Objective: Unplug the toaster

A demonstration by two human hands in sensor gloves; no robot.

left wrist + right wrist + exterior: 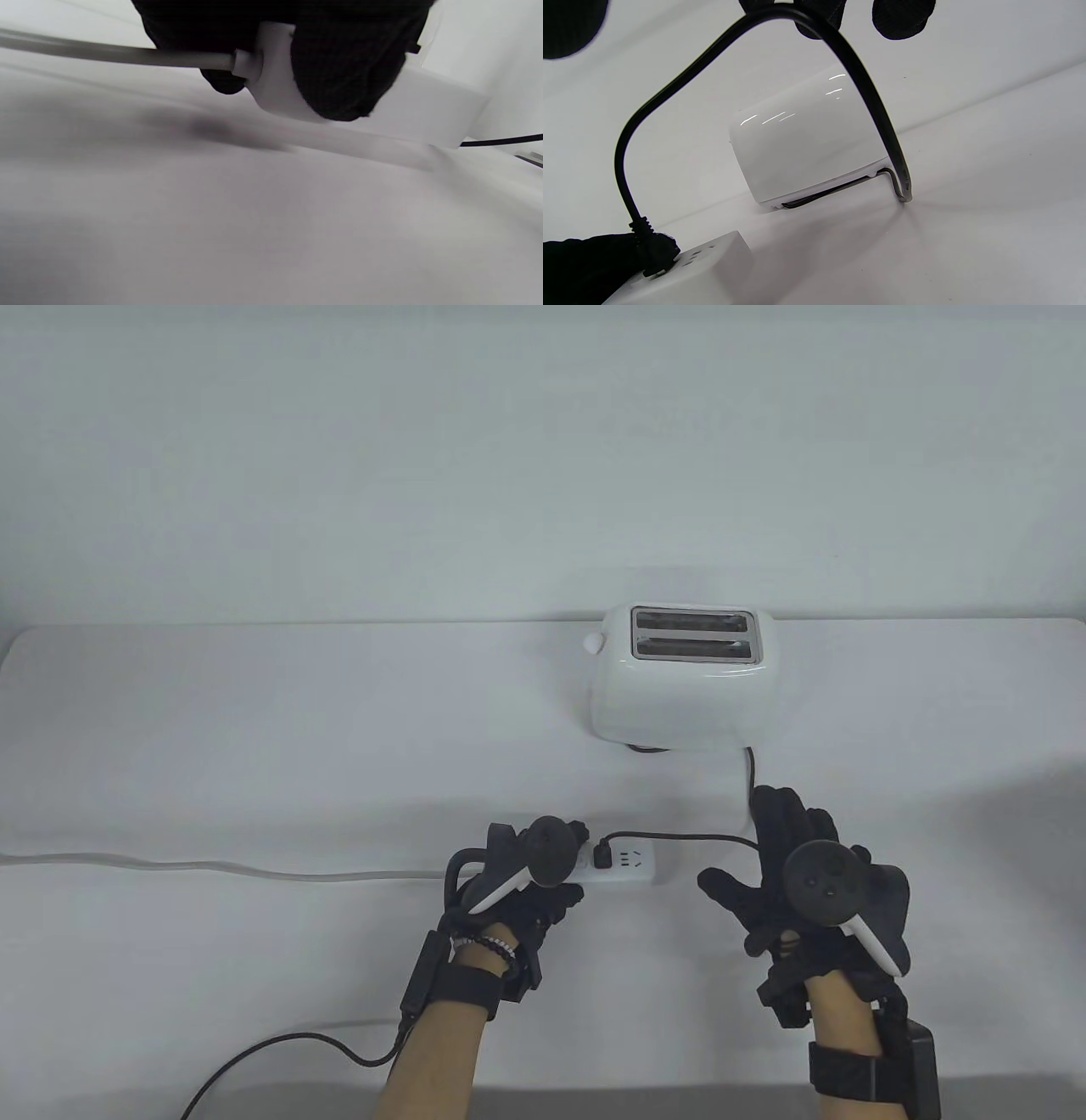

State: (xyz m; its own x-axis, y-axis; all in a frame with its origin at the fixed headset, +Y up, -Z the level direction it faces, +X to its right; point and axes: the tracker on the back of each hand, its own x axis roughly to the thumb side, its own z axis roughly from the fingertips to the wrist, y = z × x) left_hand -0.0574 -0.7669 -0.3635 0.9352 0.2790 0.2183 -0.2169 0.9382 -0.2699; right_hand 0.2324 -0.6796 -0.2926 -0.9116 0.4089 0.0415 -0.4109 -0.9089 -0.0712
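While the white toaster (683, 678) sits at the back of the table (254, 712), around 12 o'clock from the hands, its black cord (679, 838) runs down to a black plug (603, 855) that's seated in the white power strip (628, 869). The left hand (517, 882) grips the strip's 9 o'clock end, fingers wrapped around it. The right hand (806, 882) is at 3 o'clock from the strip, fingers spread apart, with the cord arching right under its fingertips (903, 19); can't tell if they touch it.

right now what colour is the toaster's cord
Black; the cord shows best in the right wrist view, running from the toaster.
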